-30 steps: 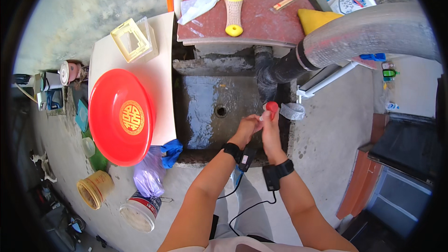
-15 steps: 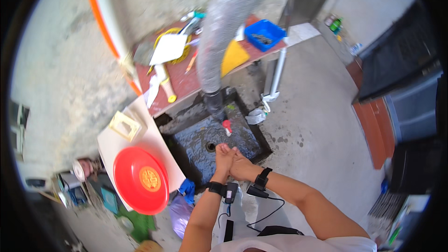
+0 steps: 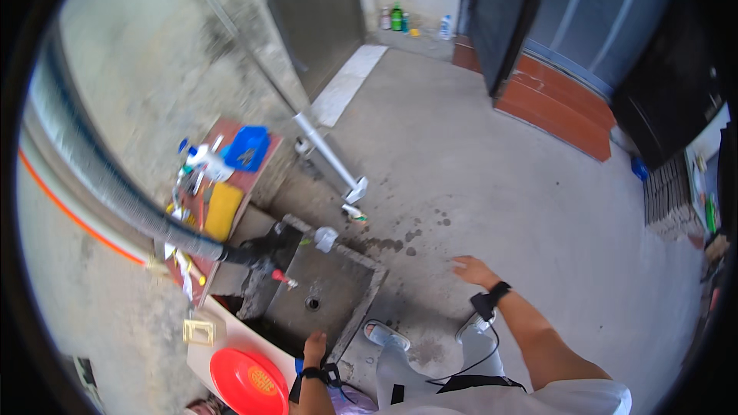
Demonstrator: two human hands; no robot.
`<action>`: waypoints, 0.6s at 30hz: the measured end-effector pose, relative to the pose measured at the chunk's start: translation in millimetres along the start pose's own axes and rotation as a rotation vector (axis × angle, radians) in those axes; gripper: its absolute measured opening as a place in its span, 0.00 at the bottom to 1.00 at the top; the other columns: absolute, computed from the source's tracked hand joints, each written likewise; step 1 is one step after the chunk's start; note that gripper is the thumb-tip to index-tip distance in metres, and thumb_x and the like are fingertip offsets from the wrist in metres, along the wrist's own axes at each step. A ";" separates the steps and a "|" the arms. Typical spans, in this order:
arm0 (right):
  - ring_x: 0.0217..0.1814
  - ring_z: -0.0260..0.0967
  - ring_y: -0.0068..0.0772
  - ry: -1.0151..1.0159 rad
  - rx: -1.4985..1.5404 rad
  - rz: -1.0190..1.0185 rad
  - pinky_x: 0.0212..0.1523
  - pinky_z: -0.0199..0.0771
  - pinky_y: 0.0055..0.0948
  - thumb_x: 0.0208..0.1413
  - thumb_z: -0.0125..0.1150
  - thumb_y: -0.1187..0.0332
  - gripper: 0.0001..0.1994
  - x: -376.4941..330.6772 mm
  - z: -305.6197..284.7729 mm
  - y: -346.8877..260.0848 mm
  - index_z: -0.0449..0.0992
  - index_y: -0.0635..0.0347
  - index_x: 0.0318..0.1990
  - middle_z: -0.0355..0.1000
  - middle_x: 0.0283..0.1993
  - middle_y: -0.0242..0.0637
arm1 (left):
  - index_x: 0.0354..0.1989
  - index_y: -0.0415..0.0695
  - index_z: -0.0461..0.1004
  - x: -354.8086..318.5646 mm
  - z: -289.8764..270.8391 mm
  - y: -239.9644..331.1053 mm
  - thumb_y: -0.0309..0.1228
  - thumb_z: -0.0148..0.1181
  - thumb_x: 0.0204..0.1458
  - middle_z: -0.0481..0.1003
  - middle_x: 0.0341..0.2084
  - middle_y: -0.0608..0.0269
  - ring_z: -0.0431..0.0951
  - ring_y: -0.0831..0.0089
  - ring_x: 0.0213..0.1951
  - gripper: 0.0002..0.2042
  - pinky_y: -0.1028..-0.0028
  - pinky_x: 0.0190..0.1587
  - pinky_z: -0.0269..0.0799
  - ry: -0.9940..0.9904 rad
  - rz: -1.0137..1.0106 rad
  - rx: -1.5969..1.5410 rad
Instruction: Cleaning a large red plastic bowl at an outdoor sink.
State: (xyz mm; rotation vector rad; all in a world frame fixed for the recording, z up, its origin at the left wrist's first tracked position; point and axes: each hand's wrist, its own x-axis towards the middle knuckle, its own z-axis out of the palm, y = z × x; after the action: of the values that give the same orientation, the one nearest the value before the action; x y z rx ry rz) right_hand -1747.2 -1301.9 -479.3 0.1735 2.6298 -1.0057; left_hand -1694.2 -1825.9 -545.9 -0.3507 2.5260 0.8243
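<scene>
My left hand (image 3: 315, 346) is low over the near edge of the concrete sink (image 3: 346, 303), close to the red plastic basin (image 3: 227, 375). Its loosely stretched fingers hold nothing that I can see. To the right of the sink, my right hand (image 3: 475, 271) hangs in the air above the concrete floor, fingers extended and nothing in them. A tap with a red handle (image 3: 280, 275) juts over the sink, near the round drain (image 3: 312, 303). Both wrists carry black straps with small boxes and cables.
A small red-topped table (image 3: 257, 166) beyond the sink bears a blue tray (image 3: 247, 148), a yellow cloth-like piece (image 3: 222, 210) and tools. A thick silvery pipe (image 3: 115, 177) runs down to the sink. Reddish steps (image 3: 553, 107) lead to a dark door (image 3: 503, 15). Bottles (image 3: 397, 18) stand by the wall.
My hands were together over the sink near the tap; now they are apart, the right one out over the floor. The view has swung right, toward the door and steps.
</scene>
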 end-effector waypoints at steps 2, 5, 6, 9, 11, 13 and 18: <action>0.53 0.58 0.46 0.069 -0.045 0.200 0.55 0.57 0.36 0.47 0.51 0.54 0.22 -52.3 -48.6 94.5 0.69 0.58 0.46 0.63 0.50 0.48 | 0.34 0.41 0.72 -20.1 17.2 35.6 0.38 0.43 0.48 0.72 0.34 0.48 0.71 0.52 0.39 0.15 0.61 0.43 0.65 0.004 0.114 0.136; 0.51 0.61 0.47 0.210 -0.106 0.411 0.51 0.61 0.37 0.46 0.52 0.56 0.20 -120.2 -117.9 166.6 0.70 0.58 0.45 0.65 0.48 0.48 | 0.28 0.41 0.72 -25.9 44.1 37.2 0.34 0.44 0.48 0.73 0.30 0.51 0.73 0.54 0.34 0.12 0.60 0.38 0.68 -0.162 0.416 0.713; 0.50 0.62 0.47 0.234 -0.117 0.444 0.51 0.62 0.37 0.46 0.52 0.56 0.20 -146.4 -144.3 186.6 0.70 0.58 0.45 0.66 0.47 0.48 | 0.29 0.40 0.72 -23.4 56.9 62.5 0.33 0.44 0.48 0.73 0.31 0.51 0.73 0.55 0.35 0.11 0.61 0.38 0.68 -0.332 0.522 0.934; 0.46 0.66 0.45 0.244 -0.010 0.417 0.46 0.66 0.34 0.46 0.54 0.57 0.21 -230.4 -230.8 218.0 0.69 0.58 0.46 0.68 0.43 0.48 | 0.33 0.40 0.71 -19.7 90.9 164.7 0.36 0.42 0.51 0.72 0.35 0.51 0.71 0.58 0.39 0.14 0.62 0.42 0.66 -0.359 0.535 0.568; 0.45 0.67 0.40 0.218 0.131 0.498 0.40 0.69 0.31 0.47 0.54 0.57 0.21 -268.1 -297.7 200.3 0.68 0.57 0.48 0.69 0.42 0.47 | 0.49 0.40 0.65 -33.9 82.6 262.5 0.43 0.46 0.52 0.66 0.48 0.53 0.64 0.67 0.52 0.21 0.69 0.54 0.57 -0.403 0.285 0.068; 0.45 0.68 0.35 0.278 0.435 0.561 0.36 0.70 0.26 0.49 0.52 0.57 0.22 -300.4 -354.8 171.8 0.66 0.57 0.50 0.68 0.45 0.44 | 0.47 0.39 0.66 -43.0 68.0 346.4 0.41 0.46 0.52 0.68 0.45 0.55 0.66 0.65 0.49 0.19 0.71 0.52 0.59 -0.325 0.360 0.024; 0.46 0.67 0.34 0.634 0.894 0.235 0.36 0.70 0.28 0.51 0.49 0.56 0.23 -368.9 -417.7 189.9 0.63 0.57 0.53 0.66 0.49 0.42 | 0.50 0.48 0.65 -34.8 64.3 515.3 0.42 0.47 0.52 0.68 0.46 0.62 0.67 0.70 0.47 0.18 0.66 0.45 0.63 -0.587 0.257 -0.794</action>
State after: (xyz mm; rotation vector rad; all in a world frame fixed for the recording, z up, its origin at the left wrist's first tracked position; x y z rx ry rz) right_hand -1462.2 -881.5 -181.5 1.1227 2.3004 -2.2351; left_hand -1833.1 -1377.3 -321.6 -0.0029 1.6361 1.7276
